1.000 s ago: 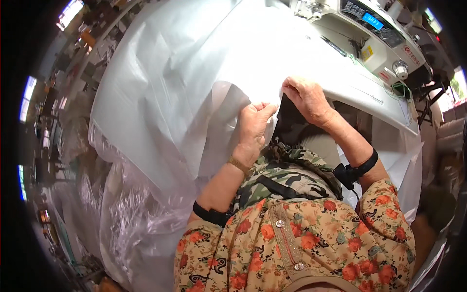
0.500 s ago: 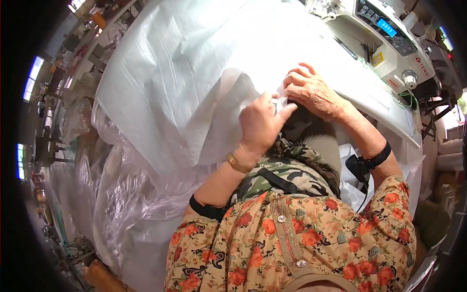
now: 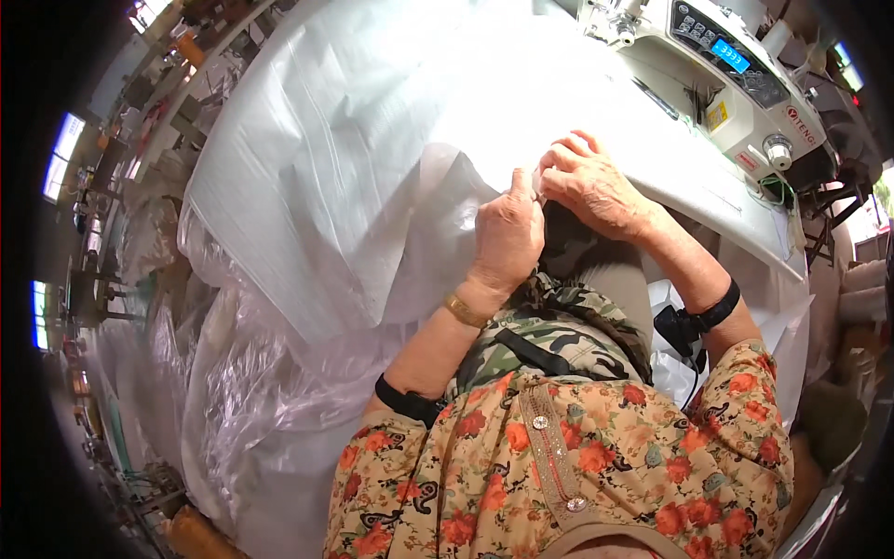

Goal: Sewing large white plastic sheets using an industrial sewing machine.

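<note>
A large white plastic-like sheet (image 3: 298,158) spreads over the table and hangs down at its front left. At the sheet's near edge, my left hand (image 3: 508,233) is closed in a fist-like pinch, with thumb and forefinger pointing up. My right hand (image 3: 596,191) curls its fingers right beside it, also pinching at the edge. The two hands nearly touch at the fingertips. Between them, the gripped bit of sheet is mostly hidden by the fingers, and strong light washes out the area behind.
A white sewing machine (image 3: 722,84) with a lit blue display stands at the upper right. A dark pen-like tool (image 3: 656,99) lies beside it. Crumpled clear plastic (image 3: 247,391) hangs at the left. Camouflage cloth (image 3: 549,340) covers my lap.
My left hand has turned more upright, and its thumb has drawn in from pointing right. Both hands have come closer together; the right has closed slightly.
</note>
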`<move>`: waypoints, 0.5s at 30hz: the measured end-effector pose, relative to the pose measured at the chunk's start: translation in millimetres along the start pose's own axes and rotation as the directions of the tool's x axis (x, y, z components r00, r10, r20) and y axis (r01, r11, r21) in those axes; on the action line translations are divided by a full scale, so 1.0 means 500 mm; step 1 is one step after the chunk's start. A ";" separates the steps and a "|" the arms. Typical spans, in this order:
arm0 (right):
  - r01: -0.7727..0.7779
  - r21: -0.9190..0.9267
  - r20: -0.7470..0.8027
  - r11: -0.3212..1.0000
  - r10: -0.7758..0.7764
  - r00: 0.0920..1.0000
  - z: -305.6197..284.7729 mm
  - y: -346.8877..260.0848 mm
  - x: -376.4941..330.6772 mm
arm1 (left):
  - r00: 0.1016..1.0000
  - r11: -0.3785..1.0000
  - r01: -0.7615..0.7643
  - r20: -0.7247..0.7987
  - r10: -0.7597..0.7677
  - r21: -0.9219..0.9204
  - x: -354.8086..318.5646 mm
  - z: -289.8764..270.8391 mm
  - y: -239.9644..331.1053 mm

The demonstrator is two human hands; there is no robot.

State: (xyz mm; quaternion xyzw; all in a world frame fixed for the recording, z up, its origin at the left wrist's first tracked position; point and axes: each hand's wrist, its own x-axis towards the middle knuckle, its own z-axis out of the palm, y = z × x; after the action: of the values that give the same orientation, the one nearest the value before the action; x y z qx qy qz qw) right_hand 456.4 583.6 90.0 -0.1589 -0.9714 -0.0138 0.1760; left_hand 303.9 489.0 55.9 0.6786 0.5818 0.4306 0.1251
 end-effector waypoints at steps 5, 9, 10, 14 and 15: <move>-0.259 0.310 -0.147 0.915 0.315 0.938 0.015 0.056 0.010 | 0.980 0.980 -0.130 -0.172 0.104 -0.152 0.001 0.007 -0.007; -0.672 0.417 -0.208 0.612 0.784 0.585 0.040 0.154 0.041 | 0.984 0.986 -0.168 -0.069 0.166 -0.020 -0.001 0.007 0.000; -0.675 0.418 -0.213 0.608 0.788 0.577 0.032 0.171 0.058 | 0.985 0.987 -0.163 -0.050 0.164 0.009 0.000 0.008 0.003; -0.823 0.146 -0.186 0.550 0.832 0.523 0.003 0.210 0.081 | 0.989 0.987 -0.150 -0.005 0.150 0.055 0.004 0.008 0.016; -0.820 0.136 -0.178 0.555 0.828 0.531 0.011 0.207 0.089 | 0.988 0.986 -0.154 0.004 0.154 0.061 0.002 0.007 0.012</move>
State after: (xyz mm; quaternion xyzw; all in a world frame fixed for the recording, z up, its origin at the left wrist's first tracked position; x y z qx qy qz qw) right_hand 447.6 695.8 97.3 -0.5920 -0.7556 0.0703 0.2714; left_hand 310.5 489.4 58.1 0.7249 0.5404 0.4213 0.0704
